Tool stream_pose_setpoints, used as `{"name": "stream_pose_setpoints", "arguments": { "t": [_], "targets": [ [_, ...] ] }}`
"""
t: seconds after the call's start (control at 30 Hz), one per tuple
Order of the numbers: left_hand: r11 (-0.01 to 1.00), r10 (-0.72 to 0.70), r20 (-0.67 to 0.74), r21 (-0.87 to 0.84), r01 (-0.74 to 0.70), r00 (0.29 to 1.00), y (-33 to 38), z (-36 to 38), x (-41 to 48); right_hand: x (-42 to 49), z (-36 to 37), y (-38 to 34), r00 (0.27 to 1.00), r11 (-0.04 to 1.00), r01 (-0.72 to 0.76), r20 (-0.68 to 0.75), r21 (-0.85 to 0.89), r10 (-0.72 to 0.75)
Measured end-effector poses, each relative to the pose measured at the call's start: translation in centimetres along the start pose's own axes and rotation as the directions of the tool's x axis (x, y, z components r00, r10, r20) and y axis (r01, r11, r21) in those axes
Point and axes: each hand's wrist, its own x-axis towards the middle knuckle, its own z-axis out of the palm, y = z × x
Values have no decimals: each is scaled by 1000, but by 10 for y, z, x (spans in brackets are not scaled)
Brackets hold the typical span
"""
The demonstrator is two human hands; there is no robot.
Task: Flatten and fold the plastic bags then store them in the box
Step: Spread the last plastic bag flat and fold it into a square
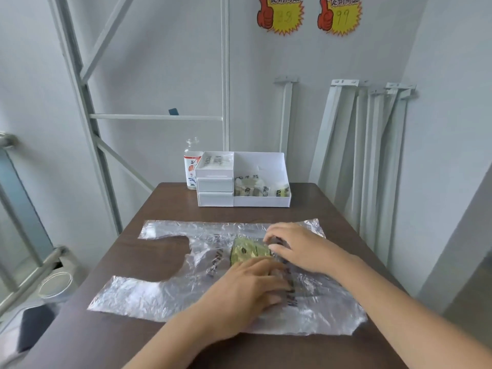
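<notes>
- Clear plastic bag (149, 296) lies flat, nearer than the white box (262, 201).
- Left hand (247, 288) presses it flat-fingered; right hand (295, 249) touches it with bent fingers (pinch unclear).
- Likely light, limp, slippery; best taken at an edge.

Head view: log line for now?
clear plastic bag: spread on brown table | left hand: pressing bag | right hand: on bag, grip unclear | white box: holds folded bags

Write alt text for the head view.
The left hand and right hand rest on a clear bag spread flat on a brown table, either side of a greenish patch. Behind stands a white box holding folded bags, with a bottle left of it.
</notes>
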Motion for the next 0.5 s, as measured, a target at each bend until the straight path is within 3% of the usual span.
{"name": "stream_pose_setpoints", "arguments": {
  "t": [0.17,0.5],
  "targets": [
    [998,-26,269,66,8,963,-1,3,-18,-1,20,30,994,992,16,110,-124,-2],
    [998,-52,304,58,35,951,18,-8,-37,15,15,51,987,965,-75,122,-252,108]
  ]
}}
